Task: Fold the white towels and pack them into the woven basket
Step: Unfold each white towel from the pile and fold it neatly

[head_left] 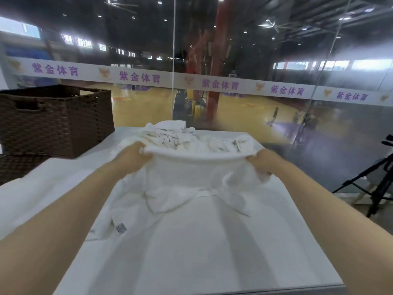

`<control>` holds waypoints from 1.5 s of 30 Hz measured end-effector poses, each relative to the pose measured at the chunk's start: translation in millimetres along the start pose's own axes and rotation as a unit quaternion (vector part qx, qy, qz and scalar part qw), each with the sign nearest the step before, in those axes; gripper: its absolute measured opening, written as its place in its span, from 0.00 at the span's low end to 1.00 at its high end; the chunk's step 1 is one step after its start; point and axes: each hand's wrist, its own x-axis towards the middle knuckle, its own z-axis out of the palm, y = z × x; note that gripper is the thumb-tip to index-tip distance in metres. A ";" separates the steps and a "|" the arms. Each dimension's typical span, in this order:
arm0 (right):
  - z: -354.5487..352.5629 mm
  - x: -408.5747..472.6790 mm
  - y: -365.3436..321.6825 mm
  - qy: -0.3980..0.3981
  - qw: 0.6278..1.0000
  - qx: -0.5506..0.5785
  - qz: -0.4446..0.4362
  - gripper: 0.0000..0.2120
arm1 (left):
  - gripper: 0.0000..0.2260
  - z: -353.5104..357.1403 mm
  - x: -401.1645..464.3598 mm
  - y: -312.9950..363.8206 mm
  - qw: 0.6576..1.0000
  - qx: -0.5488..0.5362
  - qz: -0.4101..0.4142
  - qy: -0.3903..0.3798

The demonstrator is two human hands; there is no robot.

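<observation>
head view: left hand [136, 155] and right hand [262, 165] each pinch a top corner of one limp white cotton towel [187, 177] held stretched over mid-bench, unfolded heap of white towels [191, 139] at far edge, dark brown woven basket [55, 120] at far-left corner showing no towels, so folding barely begun.

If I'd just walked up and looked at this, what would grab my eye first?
Probably the white towel stretched out mid-air at the centre, its top edge gripped by the left hand and the right hand. Behind it lies a crumpled pile of towels on the white table. The dark woven basket stands at the far left.
</observation>
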 end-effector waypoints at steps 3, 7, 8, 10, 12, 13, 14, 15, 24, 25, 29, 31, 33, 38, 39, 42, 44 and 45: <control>48.4 -35.0 -7.0 -0.152 0.970 0.178 0.062 0.20 | 0.15 32.7 -31.6 -9.7 0.991 -0.105 -0.086 -0.018; 103.4 -90.2 -41.6 -0.224 0.889 0.399 -0.005 0.13 | 0.09 74.2 -90.3 -24.1 0.971 -0.217 -0.040 0.091; 114.4 -103.2 -52.8 -0.217 0.872 0.437 -0.034 0.10 | 0.07 82.6 -103.7 -28.9 0.969 -0.227 -0.030 0.093; 135.9 -122.1 -72.1 -0.147 0.882 0.439 -0.093 0.10 | 0.06 100.4 -122.3 -41.5 0.970 -0.231 -0.015 0.069; 155.8 -134.3 -85.2 -0.098 0.886 0.431 -0.142 0.12 | 0.06 111.3 -133.2 -48.0 0.973 -0.228 0.004 0.049; 164.4 -138.9 -89.6 -0.085 0.878 0.444 -0.158 0.14 | 0.06 114.2 -137.2 -48.6 0.972 -0.233 0.012 0.040; 172.4 -142.7 -92.6 -0.071 0.871 0.457 -0.167 0.15 | 0.08 115.5 -140.8 -48.4 0.971 -0.236 0.017 0.034; 179.3 -144.9 -94.5 -0.053 0.866 0.469 -0.167 0.16 | 0.10 116.7 -143.7 -48.8 0.971 -0.237 0.017 0.031; 211.2 -149.1 -84.2 -0.055 0.867 0.467 -0.166 0.13 | 0.08 121.1 -145.3 -58.9 0.970 -0.236 -0.032 0.048; 212.7 -148.6 -84.9 -0.048 0.862 0.483 -0.144 0.12 | 0.06 121.4 -145.0 -57.7 0.967 -0.247 -0.033 0.049; 219.4 -146.3 -86.3 0.006 0.878 0.473 -0.073 0.06 | 0.06 119.2 -145.3 -53.7 0.954 -0.285 -0.053 0.070; 219.4 -146.4 -86.7 0.021 0.879 0.469 -0.084 0.07 | 0.07 118.2 -145.9 -51.1 0.959 -0.272 -0.040 0.071; 218.8 -146.5 -87.4 0.017 0.882 0.457 -0.116 0.07 | 0.06 118.6 -145.6 -50.3 0.965 -0.251 -0.016 0.069; 217.0 -149.0 -87.5 -0.027 0.870 0.465 -0.165 0.07 | 0.04 116.9 -144.9 -49.0 0.956 -0.292 -0.019 0.031; 216.7 -149.5 -87.5 -0.027 0.869 0.462 -0.172 0.09 | 0.04 117.3 -145.2 -49.5 0.953 -0.300 -0.021 0.035; 216.1 -150.5 -87.3 -0.002 0.875 0.452 -0.171 0.11 | 0.03 119.8 -144.0 -52.9 0.952 -0.300 -0.032 0.056; 216.3 -150.7 -87.4 0.012 0.873 0.470 -0.128 0.08 | 0.03 120.9 -143.9 -54.9 0.955 -0.288 -0.034 0.060; 216.9 -150.8 -87.3 0.020 0.874 0.475 -0.104 0.07 | 0.03 121.3 -143.8 -55.6 0.956 -0.286 -0.033 0.060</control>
